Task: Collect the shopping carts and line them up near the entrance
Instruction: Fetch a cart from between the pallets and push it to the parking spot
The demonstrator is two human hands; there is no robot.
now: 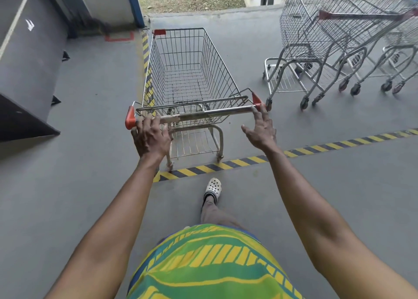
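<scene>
Grey floor, yellow-black striped tape across it, cart with rear wheels at the tape, nested carts right, cabinet left, red tape square beyond, clog nearside.

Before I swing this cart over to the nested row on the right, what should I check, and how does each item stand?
1. The left hand grips the handle: ok.
2. The right hand grips too: not ok; its straight fingers only touch the bar.
3. The cart holds nothing: ok.
4. The cart is aimed at the nested carts: not ok; it points ahead along the striped tape, and they stand to its right.
5. The floor between them is bare: ok.
6. The wheels roll freely: cannot tell.
</scene>
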